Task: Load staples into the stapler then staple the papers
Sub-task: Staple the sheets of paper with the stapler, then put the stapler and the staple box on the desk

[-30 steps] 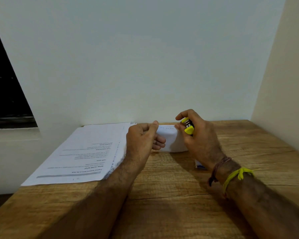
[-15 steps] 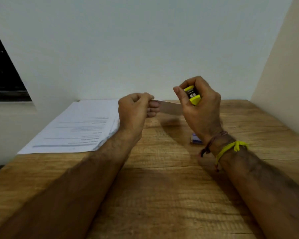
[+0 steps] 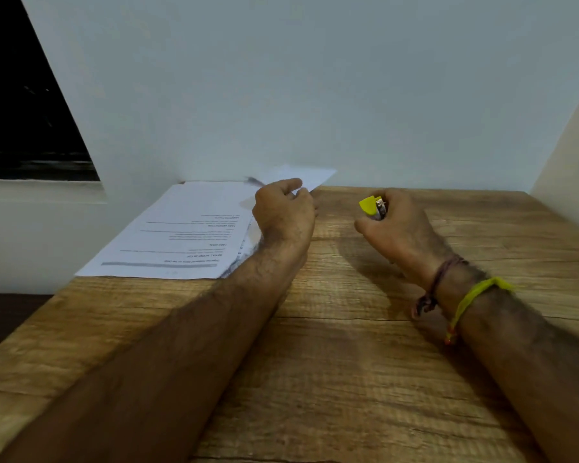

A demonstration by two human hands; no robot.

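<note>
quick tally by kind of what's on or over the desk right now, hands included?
Hands: 2, left hand, right hand
Stapler: 1, yellow stapler
Paper stack: 1, stack of papers
Loose paper: 1, held sheet
Wrist bands: 2, yellow band, brown cord
Total: 7

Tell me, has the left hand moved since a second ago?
Yes. The left hand, pinching a sheet, has swung left, away from the right hand and its stapler, and now sits over the paper stack's right edge.
</note>
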